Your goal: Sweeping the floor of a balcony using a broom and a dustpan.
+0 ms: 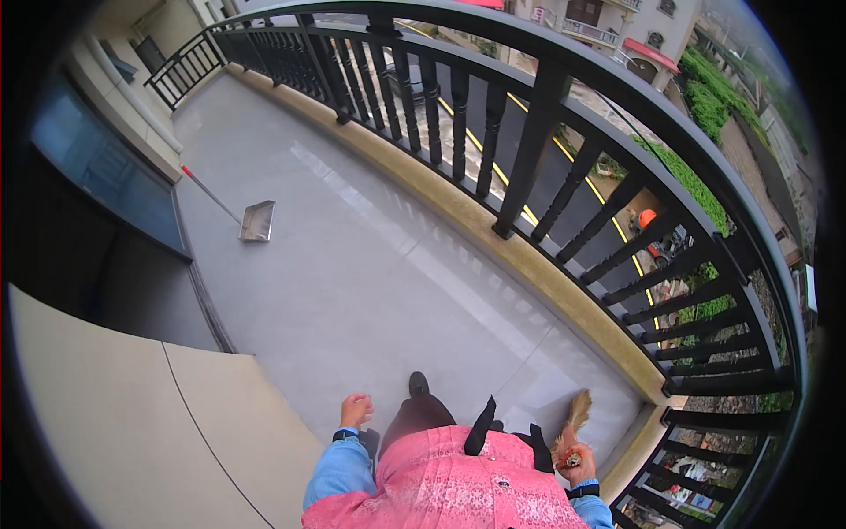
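Note:
In my right hand (581, 468) is a straw broom (579, 411), gripped by its handle, whose cut end faces up at me. Its bristles fan out just above the grey tiled floor or on it; I cannot tell which. My left hand (357, 410) hangs beside my body with the fingers loosely curled and nothing visible in it. Farther along the balcony floor (317, 284) stands a metal dustpan (257, 221), its long handle with a red end leaning toward the wall at the left.
A black baluster railing (529, 152) on a stone curb (423, 175) runs along the right and turns the corner near my right hand. A beige wall (132, 410) is close on my left, with a doorway (119, 278) beyond it. A road (502, 139) lies below.

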The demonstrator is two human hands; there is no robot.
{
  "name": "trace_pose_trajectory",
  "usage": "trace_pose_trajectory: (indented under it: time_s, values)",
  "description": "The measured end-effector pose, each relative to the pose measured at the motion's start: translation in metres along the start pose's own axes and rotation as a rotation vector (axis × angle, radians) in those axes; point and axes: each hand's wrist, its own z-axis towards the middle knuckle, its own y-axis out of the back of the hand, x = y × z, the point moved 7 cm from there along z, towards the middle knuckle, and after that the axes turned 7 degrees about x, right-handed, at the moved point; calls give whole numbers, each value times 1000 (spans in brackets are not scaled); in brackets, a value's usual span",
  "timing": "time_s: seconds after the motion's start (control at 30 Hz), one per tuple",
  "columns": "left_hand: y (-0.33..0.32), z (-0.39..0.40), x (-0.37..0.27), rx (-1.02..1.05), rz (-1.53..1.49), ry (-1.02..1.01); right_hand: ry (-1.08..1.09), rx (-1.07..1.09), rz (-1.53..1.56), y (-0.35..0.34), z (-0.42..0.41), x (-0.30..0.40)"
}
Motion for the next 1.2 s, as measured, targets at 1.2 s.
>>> trace_pose_trajectory:
  time_s: [1.2]
  values:
    - [143, 44, -32, -278, -668, 172, -364, 481, -778, -686, 173, -124]
